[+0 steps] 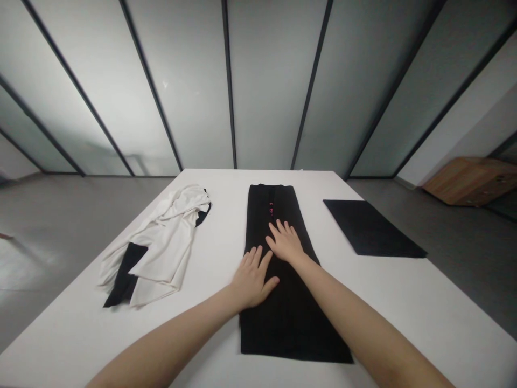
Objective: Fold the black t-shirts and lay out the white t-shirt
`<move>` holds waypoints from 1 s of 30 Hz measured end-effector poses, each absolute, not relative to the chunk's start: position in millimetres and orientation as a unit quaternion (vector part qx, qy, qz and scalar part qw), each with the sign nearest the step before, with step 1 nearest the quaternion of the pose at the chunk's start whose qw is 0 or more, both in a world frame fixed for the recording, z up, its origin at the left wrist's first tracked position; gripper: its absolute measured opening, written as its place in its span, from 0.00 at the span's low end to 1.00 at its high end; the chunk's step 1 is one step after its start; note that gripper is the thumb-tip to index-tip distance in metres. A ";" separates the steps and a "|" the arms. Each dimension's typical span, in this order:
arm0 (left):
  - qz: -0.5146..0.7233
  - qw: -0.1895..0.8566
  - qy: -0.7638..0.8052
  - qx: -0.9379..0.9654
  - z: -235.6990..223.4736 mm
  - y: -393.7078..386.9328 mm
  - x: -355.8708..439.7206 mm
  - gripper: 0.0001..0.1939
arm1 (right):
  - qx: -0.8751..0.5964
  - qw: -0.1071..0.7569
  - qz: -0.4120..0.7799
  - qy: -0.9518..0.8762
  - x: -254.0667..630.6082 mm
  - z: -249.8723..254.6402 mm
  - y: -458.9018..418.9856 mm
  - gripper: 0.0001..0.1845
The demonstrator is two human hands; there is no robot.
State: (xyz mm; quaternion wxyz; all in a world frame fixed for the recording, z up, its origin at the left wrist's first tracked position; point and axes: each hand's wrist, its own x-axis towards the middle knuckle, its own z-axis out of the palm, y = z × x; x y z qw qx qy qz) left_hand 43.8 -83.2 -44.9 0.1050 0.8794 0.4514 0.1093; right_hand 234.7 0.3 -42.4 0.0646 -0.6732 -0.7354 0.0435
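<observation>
A long black garment (288, 323), folded into a narrow strip, lies flat down the middle of the white table. Near its far end, small pink marks show on the cloth; its exact kind I cannot tell. My left hand (252, 277) rests on its left edge, fingers spread. Further up, my right hand (286, 242) lies flat on the middle of the cloth, its fingers pointing toward the far end. Neither hand grips the fabric.
A loose heap of white cloth (165, 248) with black fabric (127, 272) partly under it lies on the left of the white table (214, 334). On the right is a flat black folded cloth (371, 229), reaching the table's edge. Frosted glass panels (266, 81) stand behind.
</observation>
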 end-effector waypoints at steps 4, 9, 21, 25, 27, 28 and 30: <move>0.105 0.080 0.548 0.826 -16.8 -17.9 53.5 0.37 | -0.672 0.061 0.042 -0.737 233.5 -39.7 -0.9 0.37; 0.100 0.074 0.605 0.786 33.9 93.5 62.9 0.21 | -0.672 0.070 0.037 -0.736 232.9 -37.1 -3.2 0.37; 0.105 0.016 0.604 0.790 11.1 155.9 107.1 0.19 | -0.674 0.095 0.056 -0.731 234.5 -32.6 -4.3 0.35; 0.081 0.010 0.504 0.860 -6.8 135.0 105.4 0.17 | -0.670 0.102 0.060 -0.733 235.5 -32.2 -3.9 0.34; 0.078 0.008 0.465 0.882 -16.7 118.0 88.6 0.17 | -0.664 0.107 0.059 -0.738 236.5 -33.4 -3.4 0.34; 0.080 0.009 0.443 0.893 -21.8 108.7 76.3 0.18 | -0.661 0.110 0.061 -0.740 237.2 -34.2 -3.1 0.34; 0.110 0.016 0.388 0.915 -31.5 89.3 45.5 0.19 | -0.656 0.116 0.070 -0.742 238.4 -35.9 -2.7 0.34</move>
